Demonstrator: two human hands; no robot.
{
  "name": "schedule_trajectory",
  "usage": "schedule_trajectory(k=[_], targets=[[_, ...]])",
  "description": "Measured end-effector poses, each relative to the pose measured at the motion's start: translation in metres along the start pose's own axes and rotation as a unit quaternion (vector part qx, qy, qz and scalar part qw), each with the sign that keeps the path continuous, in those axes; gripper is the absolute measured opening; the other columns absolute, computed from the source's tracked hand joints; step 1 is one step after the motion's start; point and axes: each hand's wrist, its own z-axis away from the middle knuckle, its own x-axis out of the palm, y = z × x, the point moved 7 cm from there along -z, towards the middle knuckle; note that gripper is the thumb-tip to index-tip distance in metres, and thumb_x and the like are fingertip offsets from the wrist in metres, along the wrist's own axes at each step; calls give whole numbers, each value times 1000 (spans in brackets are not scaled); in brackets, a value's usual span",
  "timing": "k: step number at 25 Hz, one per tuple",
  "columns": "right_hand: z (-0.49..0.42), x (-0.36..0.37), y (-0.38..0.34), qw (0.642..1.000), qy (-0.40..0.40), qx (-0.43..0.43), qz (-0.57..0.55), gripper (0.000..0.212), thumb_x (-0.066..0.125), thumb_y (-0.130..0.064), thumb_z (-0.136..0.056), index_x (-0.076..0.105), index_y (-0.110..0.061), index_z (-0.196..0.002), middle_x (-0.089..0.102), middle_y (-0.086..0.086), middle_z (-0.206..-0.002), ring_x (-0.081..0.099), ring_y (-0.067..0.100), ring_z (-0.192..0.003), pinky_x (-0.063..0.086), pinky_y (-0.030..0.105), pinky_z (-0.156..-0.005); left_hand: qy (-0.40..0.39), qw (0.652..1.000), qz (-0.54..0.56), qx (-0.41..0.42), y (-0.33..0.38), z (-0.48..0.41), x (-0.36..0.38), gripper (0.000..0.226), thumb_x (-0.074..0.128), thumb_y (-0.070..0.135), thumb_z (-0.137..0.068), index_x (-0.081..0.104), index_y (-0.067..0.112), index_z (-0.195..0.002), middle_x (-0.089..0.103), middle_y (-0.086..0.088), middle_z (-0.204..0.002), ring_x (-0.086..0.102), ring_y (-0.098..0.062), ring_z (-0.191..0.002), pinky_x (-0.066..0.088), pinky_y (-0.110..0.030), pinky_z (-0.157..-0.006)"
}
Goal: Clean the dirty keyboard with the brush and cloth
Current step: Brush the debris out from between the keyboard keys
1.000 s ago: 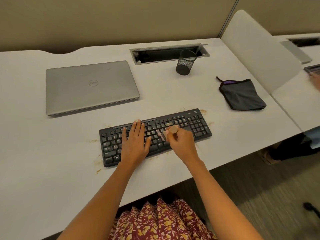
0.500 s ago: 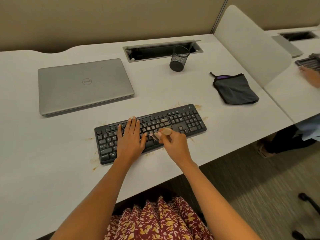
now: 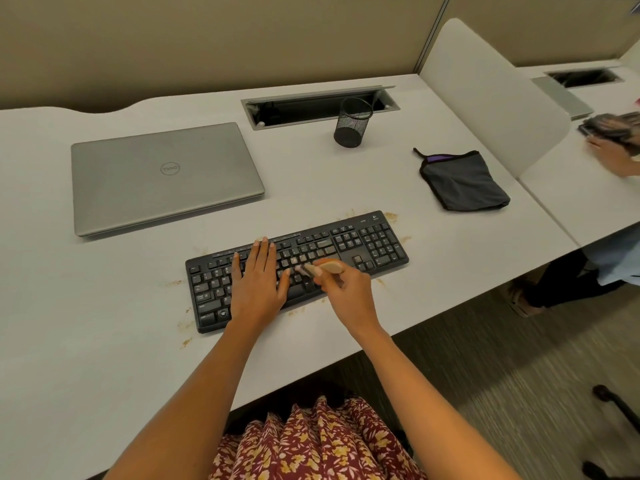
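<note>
Pale wood of the brush (image 3: 322, 268) pinched between thumb and curled fingers of the right hand (image 3: 349, 292), bristle end pointing left and down onto the middle key rows, just beside the left thumb. Left hand (image 3: 258, 282) laid flat, fingers straight and close together, pressing on the left half of the keyboard (image 3: 374, 244) and grasping nothing.

Black keyboard lying slightly askew near the front edge of the white desk (image 3: 86, 306), much of the letter block hidden under both hands, number pad and arrow keys at the right end uncovered. Brown crumbs (image 3: 390, 216) scattered on the desk around it: by the far right corner, along the front edge, off the left end.

Further right and back, well apart from the keyboard, dark grey cloth (image 3: 464, 181) with a purple trim, folded, lying on the desk, untouched. Behind the keyboard, black mesh pen cup (image 3: 352, 123) standing upright just in front of an open cable trough (image 3: 304, 107) sunk into the desk. To the left rear, closed silver laptop (image 3: 162, 174), logo facing up.

White divider panel (image 3: 491, 91) rising along the right edge of the desk. Beyond it, another person's hand (image 3: 613, 154) on the neighbouring desk, blurred, beside something dark. Below the front edge, red floral skirt (image 3: 311, 441) and grey carpet (image 3: 502, 375).
</note>
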Motion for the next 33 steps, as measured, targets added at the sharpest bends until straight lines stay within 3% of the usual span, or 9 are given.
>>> schedule_trajectory(k=[4,10,14,16,18,23,28,30,33], targets=[[4,-11,5,999,17,7,42,21,57,-27,-97,69,-13,-86,71,2,-73,69,19,-67,56,49,-63,-1,1000,-1,1,-1,0,2,65,24,50,-103,14,14,-157,8,-4,-165,1,-17,-152,-2,-50,-121],[-7,-18,1,998,57,-3,-23,16,59,-30,-97,72,-24,-106,73,-3,-84,69,26,-76,58,49,-71,0,1000,-2,1,-1,0,2,65,23,50,-103,13,15,-157,7,-4,-165,0,-16,-152,-3,-50,-120],[-4,-16,0,996,38,-11,84,20,55,-27,-98,68,-15,-88,67,1,-67,63,15,-62,51,29,-53,5,1000,-1,3,-1,-1,2,66,16,52,-102,14,15,-157,9,-4,-165,2,-17,-152,-3,-49,-120],[-3,-22,0,993,49,-7,107,25,54,-25,-98,64,-12,-79,63,3,-61,60,16,-57,47,31,-49,6,1000,0,3,-2,0,2,68,15,53,-100,16,14,-157,10,-4,-164,3,-17,-152,-3,-49,-120],[-6,-28,2,995,64,-16,78,21,55,-24,-99,66,-14,-84,65,4,-65,62,18,-60,51,36,-53,3,1000,-3,4,-2,0,3,66,17,52,-102,14,15,-157,9,-4,-165,1,-16,-152,-4,-49,-120],[-14,-17,-1,997,56,-43,22,20,59,-26,-97,72,-15,-107,73,-6,-87,68,12,-77,57,30,-68,7,1000,6,4,-1,0,1,64,22,49,-103,16,15,-157,10,-4,-164,2,-17,-152,-1,-50,-121],[-18,-24,4,995,47,-16,90,26,54,-22,-99,61,-12,-76,59,-1,-58,52,7,-48,40,24,-44,13,1000,9,4,-1,-1,1,71,12,53,-98,21,13,-156,13,-4,-164,5,-16,-152,-1,-50,-120],[-24,-30,0,995,59,-24,72,25,53,-23,-99,62,-12,-78,62,0,-63,58,7,-54,47,23,-47,11,1000,11,2,0,-1,1,70,14,53,-98,21,14,-156,13,-4,-164,4,-16,-152,0,-50,-121],[-35,-24,-4,997,50,-53,34,14,56,-24,-99,68,-17,-101,71,-2,-82,69,11,-74,58,29,-62,6,1000,11,0,0,0,1,72,10,54,-97,19,14,-156,11,-3,-164,2,-16,-152,-1,-50,-121]])
